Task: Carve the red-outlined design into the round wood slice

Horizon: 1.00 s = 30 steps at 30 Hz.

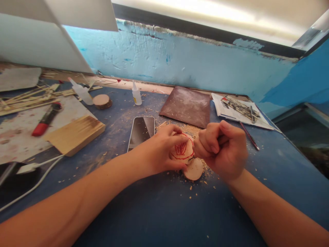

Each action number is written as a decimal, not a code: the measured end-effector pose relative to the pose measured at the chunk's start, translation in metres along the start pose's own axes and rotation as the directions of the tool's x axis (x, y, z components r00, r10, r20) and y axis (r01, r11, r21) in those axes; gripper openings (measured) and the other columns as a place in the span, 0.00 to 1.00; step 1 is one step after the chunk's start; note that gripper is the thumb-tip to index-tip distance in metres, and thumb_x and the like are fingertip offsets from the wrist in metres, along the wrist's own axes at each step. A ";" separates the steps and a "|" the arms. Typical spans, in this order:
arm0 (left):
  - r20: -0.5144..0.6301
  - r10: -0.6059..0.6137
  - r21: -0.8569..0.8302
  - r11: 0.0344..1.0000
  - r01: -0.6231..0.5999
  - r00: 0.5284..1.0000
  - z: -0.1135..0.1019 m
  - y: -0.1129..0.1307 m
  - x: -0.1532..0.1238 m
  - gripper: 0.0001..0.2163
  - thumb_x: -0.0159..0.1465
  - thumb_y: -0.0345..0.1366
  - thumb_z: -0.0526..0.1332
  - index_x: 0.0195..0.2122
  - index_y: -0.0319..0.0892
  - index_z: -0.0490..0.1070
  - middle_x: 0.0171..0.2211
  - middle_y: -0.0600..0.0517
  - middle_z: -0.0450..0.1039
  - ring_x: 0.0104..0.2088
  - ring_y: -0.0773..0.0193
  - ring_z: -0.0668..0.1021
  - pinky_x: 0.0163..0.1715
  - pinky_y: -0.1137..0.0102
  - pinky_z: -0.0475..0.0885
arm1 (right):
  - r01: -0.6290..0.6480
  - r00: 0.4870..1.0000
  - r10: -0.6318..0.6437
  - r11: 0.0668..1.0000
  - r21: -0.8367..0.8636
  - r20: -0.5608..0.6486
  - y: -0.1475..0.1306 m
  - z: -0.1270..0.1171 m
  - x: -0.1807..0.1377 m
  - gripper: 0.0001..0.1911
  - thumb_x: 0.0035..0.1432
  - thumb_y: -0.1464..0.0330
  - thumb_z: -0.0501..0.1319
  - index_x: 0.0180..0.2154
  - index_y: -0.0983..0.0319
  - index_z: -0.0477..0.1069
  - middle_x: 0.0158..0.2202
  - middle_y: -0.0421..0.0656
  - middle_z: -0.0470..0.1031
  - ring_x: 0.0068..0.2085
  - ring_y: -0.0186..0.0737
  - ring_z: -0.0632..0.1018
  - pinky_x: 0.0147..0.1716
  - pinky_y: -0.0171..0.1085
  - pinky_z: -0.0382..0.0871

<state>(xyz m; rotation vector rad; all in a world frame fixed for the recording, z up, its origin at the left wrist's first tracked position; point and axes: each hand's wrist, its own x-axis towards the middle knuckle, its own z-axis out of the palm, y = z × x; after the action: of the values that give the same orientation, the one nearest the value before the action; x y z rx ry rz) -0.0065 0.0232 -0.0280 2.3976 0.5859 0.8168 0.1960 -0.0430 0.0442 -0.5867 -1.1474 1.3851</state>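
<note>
- Lying just behind the hands, a phone (141, 132) and a brown sheet (186, 106) are staying clear of the work; chips are littering the blue table (159, 212).
- Left hand (159, 154) is gripping the red-marked wooden disc (183, 151), tilted just above a second disc (194, 169) on the table.
- Right hand (223, 151) is pressing against the red-marked wooden disc's edge as a closed fist; what it is holding cannot be told.

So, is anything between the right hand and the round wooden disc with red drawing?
Nothing visible does. The right hand is close beside the round wooden disc with red drawing, which the left hand holds.
</note>
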 end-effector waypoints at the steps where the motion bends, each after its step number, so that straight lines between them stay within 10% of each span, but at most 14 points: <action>1: 0.002 -0.004 0.002 1.000 0.004 1.000 0.000 0.000 0.000 0.31 0.55 0.47 0.87 0.58 0.51 0.84 0.61 0.43 0.72 0.62 0.43 0.80 0.66 0.49 0.78 | 0.005 1.000 -0.005 1.000 -0.004 0.002 0.000 0.000 0.000 0.33 0.78 0.53 0.57 0.20 0.59 0.60 0.18 0.33 0.51 0.18 0.29 0.54 0.19 0.35 0.51; 30: 0.007 -0.015 -0.003 1.000 0.015 1.000 -0.001 0.002 0.000 0.33 0.54 0.46 0.88 0.60 0.50 0.83 0.62 0.42 0.72 0.61 0.43 0.80 0.65 0.48 0.78 | -0.009 1.000 0.009 1.000 -0.014 0.009 -0.001 -0.001 0.001 0.34 0.79 0.51 0.55 0.20 0.58 0.60 0.18 0.33 0.50 0.18 0.31 0.52 0.19 0.37 0.49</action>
<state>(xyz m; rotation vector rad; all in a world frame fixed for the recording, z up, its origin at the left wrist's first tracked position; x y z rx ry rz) -0.0066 0.0222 -0.0263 2.3897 0.5994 0.8026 0.1974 -0.0418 0.0445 -0.5967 -1.1631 1.3896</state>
